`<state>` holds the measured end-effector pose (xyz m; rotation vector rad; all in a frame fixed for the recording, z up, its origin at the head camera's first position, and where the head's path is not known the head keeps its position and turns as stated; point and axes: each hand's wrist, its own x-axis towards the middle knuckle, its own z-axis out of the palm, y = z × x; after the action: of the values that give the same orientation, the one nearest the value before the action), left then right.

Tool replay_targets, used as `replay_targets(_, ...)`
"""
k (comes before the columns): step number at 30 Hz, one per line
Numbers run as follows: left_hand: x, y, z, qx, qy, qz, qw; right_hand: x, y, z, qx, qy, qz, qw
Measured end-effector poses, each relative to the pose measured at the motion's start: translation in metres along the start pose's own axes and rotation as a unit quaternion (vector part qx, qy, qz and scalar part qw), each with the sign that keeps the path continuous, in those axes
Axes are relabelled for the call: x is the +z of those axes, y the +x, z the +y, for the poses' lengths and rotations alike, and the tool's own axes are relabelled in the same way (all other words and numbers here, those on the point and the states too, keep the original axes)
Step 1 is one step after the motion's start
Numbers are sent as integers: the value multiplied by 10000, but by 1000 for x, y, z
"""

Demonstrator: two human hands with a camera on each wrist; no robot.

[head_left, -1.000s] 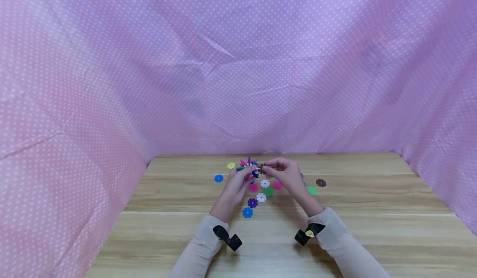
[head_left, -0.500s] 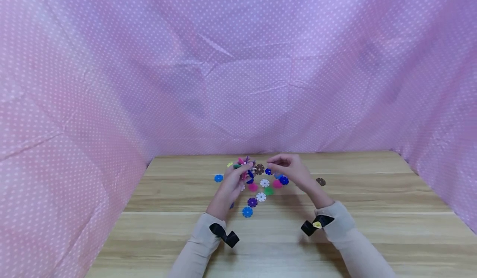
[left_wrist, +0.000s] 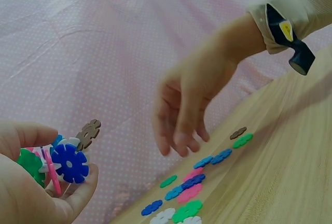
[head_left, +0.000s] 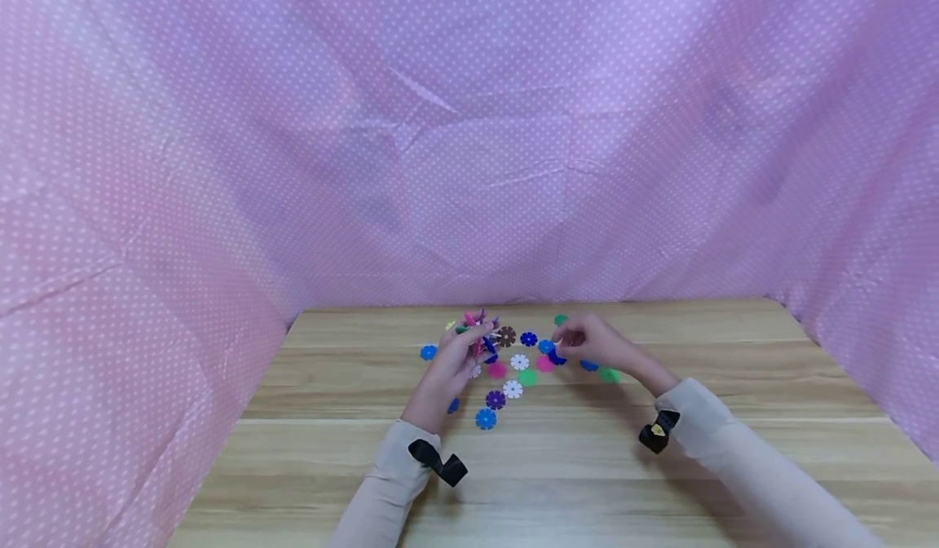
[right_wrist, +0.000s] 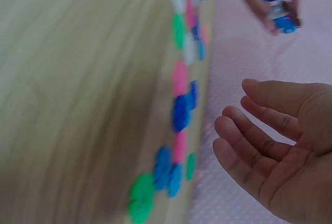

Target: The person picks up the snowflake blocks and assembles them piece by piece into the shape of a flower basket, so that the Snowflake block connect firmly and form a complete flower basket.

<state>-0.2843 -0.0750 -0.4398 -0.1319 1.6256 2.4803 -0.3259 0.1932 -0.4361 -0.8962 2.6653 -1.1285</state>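
Observation:
My left hand (head_left: 449, 373) holds a cluster of interlocking plastic flower discs (left_wrist: 51, 168), gripped between thumb and fingers above the table. Green, pink, white and dark blue discs show in it. A brown disc (left_wrist: 88, 134) sticks out from its right side. My right hand (head_left: 597, 342) hovers over the right part of the loose discs. In the right wrist view its fingers are relaxed and spread a little, with nothing in them. Below that hand in the left wrist view lie dark blue discs (left_wrist: 193, 181), pink discs and a lighter blue disc (left_wrist: 222, 156).
Loose discs lie on the wooden table (head_left: 572, 483), among them white (head_left: 512, 389), purple (head_left: 495, 399), blue (head_left: 486, 418) and green (head_left: 610, 375) ones. A pink dotted cloth (head_left: 469, 165) hangs behind the table and at both sides.
My right hand has let go of the brown disc, which stays on the cluster, and has moved right over the loose discs. My left hand has shifted slightly left with the cluster.

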Motion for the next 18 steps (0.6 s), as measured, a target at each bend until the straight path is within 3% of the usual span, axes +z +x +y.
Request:
replay_targets(6, -2, -2, 2, -14, 140, -54, 9999, 9, 4, 15, 259, -310, -141, 9991)
replay_targets(18, -3, -2, 3, 24, 175, -66, 9998, 24, 10, 17, 727, -433, -124, 9963)
